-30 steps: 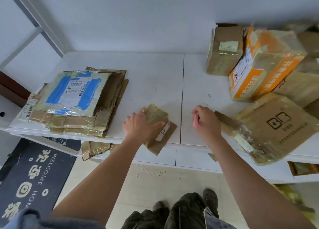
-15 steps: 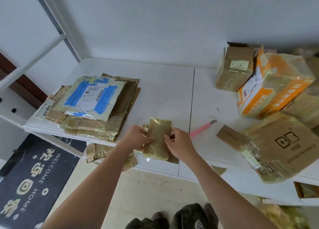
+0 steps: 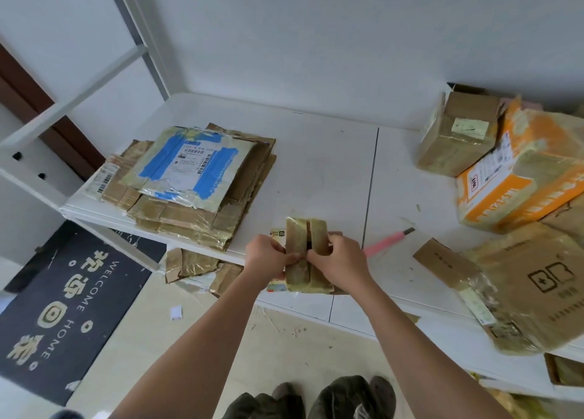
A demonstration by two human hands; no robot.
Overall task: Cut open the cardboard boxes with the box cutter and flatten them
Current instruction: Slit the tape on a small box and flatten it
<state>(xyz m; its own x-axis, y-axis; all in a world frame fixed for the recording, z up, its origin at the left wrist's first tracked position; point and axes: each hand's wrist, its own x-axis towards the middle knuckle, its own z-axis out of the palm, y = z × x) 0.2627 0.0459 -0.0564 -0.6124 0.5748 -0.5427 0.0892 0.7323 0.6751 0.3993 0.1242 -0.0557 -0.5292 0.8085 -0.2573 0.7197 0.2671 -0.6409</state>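
Hands, left (image 3: 267,255) and right (image 3: 339,260), each grip the small taped box (image 3: 306,254) over the white table (image 3: 316,172) by a white wall.

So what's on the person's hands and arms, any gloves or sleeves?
No gloves: the left hand and right hand are bare, with no rings or watch visible. Both forearms are uncovered to the frame's bottom edge; no sleeve shows on either arm.

White wall (image 3: 316,39), tiled floor (image 3: 177,339), doormat (image 3: 63,308)

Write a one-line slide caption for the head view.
Both hands, left hand and right hand, pull open a small taped box; pink box cutter lies on the table.
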